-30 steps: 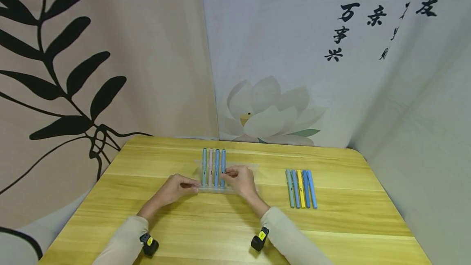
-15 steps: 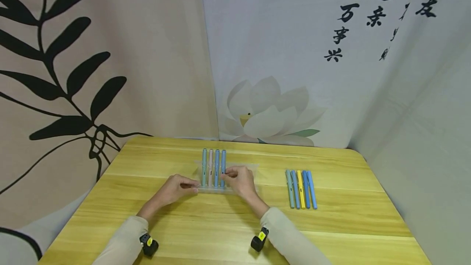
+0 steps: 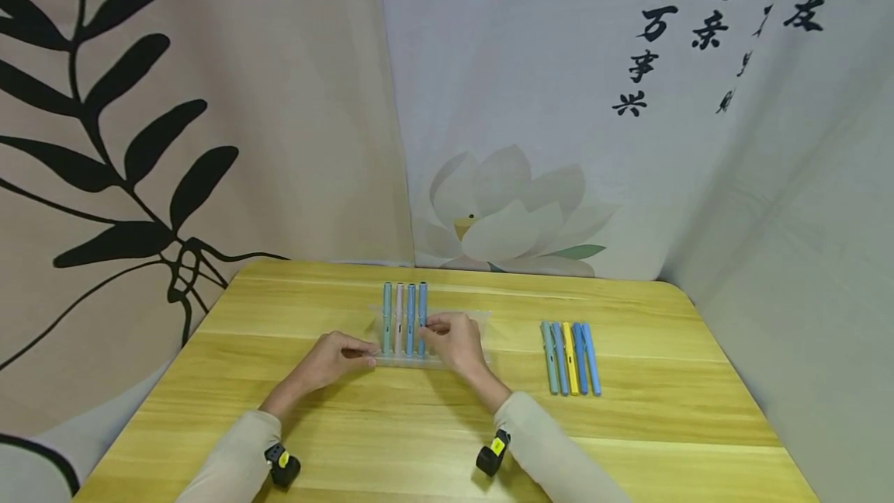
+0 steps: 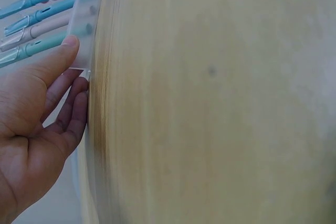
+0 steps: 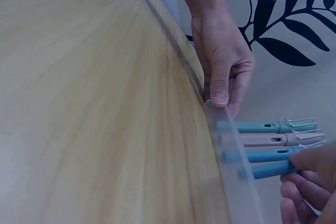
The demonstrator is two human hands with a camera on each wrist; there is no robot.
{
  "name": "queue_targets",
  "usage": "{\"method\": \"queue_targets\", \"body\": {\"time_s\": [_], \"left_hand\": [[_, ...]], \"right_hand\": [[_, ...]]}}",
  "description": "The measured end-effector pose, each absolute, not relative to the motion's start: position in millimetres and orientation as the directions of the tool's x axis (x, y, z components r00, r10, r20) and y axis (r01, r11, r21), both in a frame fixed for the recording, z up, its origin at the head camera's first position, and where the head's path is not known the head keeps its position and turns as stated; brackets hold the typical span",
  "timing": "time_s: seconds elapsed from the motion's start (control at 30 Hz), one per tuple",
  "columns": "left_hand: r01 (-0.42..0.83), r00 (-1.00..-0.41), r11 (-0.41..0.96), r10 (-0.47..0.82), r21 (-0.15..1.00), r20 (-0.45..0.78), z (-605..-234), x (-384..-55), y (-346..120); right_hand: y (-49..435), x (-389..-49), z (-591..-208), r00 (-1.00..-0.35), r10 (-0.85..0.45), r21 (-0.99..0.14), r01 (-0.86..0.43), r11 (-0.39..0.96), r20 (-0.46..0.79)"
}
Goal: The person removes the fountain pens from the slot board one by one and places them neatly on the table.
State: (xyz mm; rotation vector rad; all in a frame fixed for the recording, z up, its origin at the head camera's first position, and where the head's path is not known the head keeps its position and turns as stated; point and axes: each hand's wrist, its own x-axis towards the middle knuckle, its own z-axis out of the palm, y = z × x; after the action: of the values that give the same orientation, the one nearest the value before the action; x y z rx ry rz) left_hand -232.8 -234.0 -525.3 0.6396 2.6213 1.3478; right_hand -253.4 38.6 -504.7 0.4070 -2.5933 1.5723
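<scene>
Hardly anything has moved since the earlier head frames; only the head view has slid slightly, so that the printed wall sits a touch further left, while both hands keep their places at the clear rack (image 5: 231, 171); the left hand (image 3: 337, 357) pinches the rack's left end, its thumb pressed on the plastic and its other fingers bent by the corner; the right hand (image 3: 458, 343) has thumb and forefinger clamped on the rightmost blue pen (image 3: 423, 303), its remaining fingers curled below; that pen stands in the rack at the end of a row of four, after a green pen (image 3: 387, 317), a pink pen (image 3: 399, 317) and another blue pen (image 3: 410, 317); the pens' lower ends show blurred through the plastic; well to the right, five loose pens lie side by side on the wooden table (image 3: 363, 441), one green, one blue, one yellow (image 3: 570, 359) and two blue; black wrist cameras (image 3: 282, 466) sit at both pale sleeves (image 3: 233, 456).
</scene>
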Motion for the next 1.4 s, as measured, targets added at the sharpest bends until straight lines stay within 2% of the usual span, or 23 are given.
{"method": "queue_targets", "body": {"time_s": [0.63,1.4], "left_hand": [[0.344,-0.893,0.512,0.438,0.787,0.105,-527.9,-232.5,-235.3],[0.320,-0.904,0.526,0.418,0.788,0.088,-527.4,-233.8,-235.1]], "right_hand": [[57.4,-247.6,-480.5,-0.949,-0.209,-0.853,-0.307,0.423,0.238],[108.3,-230.0,-467.3,-0.963,-0.098,-0.866,-0.268,0.423,0.251]]}}
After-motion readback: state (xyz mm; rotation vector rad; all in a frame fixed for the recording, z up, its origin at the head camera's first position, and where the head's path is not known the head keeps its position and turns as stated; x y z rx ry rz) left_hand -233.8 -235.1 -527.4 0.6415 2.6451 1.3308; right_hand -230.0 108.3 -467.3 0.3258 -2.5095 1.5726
